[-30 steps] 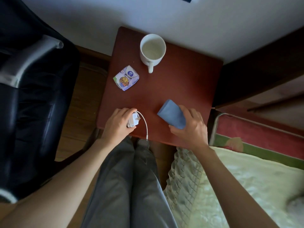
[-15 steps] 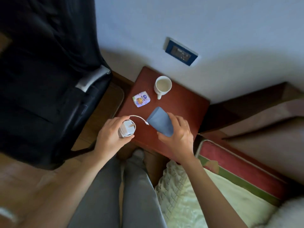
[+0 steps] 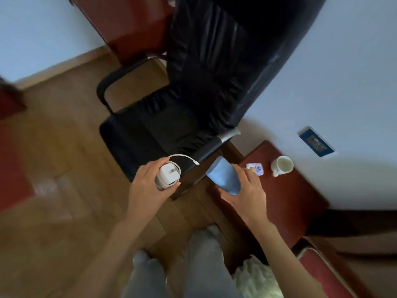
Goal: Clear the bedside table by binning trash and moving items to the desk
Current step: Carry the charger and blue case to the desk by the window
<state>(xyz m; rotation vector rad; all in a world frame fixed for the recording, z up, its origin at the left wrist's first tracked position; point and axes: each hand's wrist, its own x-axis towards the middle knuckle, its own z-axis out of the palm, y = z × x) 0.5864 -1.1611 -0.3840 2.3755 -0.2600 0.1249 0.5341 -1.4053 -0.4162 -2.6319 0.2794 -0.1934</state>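
Observation:
My left hand (image 3: pixel 148 190) is shut on a white charger (image 3: pixel 168 175) whose cable loops up and ends loose over the chair. A blue case (image 3: pixel 224 178) is held in my right hand (image 3: pixel 247 194), off the table's left edge. The red-brown bedside table (image 3: pixel 285 201) stands at the right against the wall. On it sit a white mug (image 3: pixel 281 165) and a small printed wrapper (image 3: pixel 255 168). A red-brown desk (image 3: pixel 126 24) shows at the top, behind the chair.
A black office chair (image 3: pixel 182 117) fills the middle between me and the desk. Wooden floor (image 3: pixel 64 147) spreads to the left. A blue wall socket (image 3: pixel 316 143) sits above the table. The bed (image 3: pixel 257 278) lies at the lower right, beside my legs.
Both hands lifted the charger and the blue case off the bedside table. My view swung left, so the table now sits at the right and the chair and desk have come into view.

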